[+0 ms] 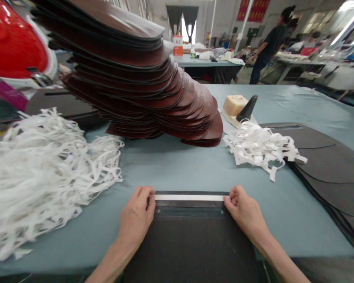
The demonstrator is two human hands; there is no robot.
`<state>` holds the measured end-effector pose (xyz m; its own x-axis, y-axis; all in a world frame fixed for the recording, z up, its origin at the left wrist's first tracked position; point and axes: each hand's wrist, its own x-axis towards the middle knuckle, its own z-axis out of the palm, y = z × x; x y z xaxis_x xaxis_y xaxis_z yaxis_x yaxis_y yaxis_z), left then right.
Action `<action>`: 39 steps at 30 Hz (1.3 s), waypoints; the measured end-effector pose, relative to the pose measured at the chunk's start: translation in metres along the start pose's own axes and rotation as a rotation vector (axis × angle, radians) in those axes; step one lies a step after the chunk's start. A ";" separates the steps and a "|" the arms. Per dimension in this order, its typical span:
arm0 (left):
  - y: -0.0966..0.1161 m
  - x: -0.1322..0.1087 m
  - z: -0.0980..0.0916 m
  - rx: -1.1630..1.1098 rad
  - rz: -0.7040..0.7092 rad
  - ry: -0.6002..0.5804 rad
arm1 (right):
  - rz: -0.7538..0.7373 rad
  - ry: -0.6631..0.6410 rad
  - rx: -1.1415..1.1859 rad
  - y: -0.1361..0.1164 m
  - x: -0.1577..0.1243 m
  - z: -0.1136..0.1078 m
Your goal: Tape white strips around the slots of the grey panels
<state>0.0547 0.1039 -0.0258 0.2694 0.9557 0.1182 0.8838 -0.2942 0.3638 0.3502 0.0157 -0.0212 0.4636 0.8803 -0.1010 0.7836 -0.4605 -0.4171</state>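
Note:
A dark grey sheet piece [194, 247] lies flat in front of me, with a slot-like band near its far edge. Along that edge runs a narrow white strip [188, 197], straight from one hand to the other. My left hand [140, 208] pinches the strip's left end at the sheet's corner. At the right end, my right hand [242, 206] has thumb and finger closed on the strip. Fingertips of both hands rest at the sheet's edge.
A tall leaning stack of brown-red pieces [188, 102] rises ahead. White strips [47, 169] are heaped at left, a smaller pile [259, 145] at right. Beyond it are a yellowish block [235, 104] and a black cone [247, 108]. More dark pieces [327, 157] lie at right. A person [271, 43] stands far back.

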 end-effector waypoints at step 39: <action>-0.033 -0.009 0.028 0.426 0.542 0.521 | -0.780 0.119 0.027 -0.144 0.017 0.093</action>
<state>0.0343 0.1051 -0.0650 0.5778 0.5290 0.6215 0.7802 -0.5816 -0.2303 0.2060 0.1074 -0.0470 -0.1735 0.9291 0.3265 0.8913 0.2892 -0.3492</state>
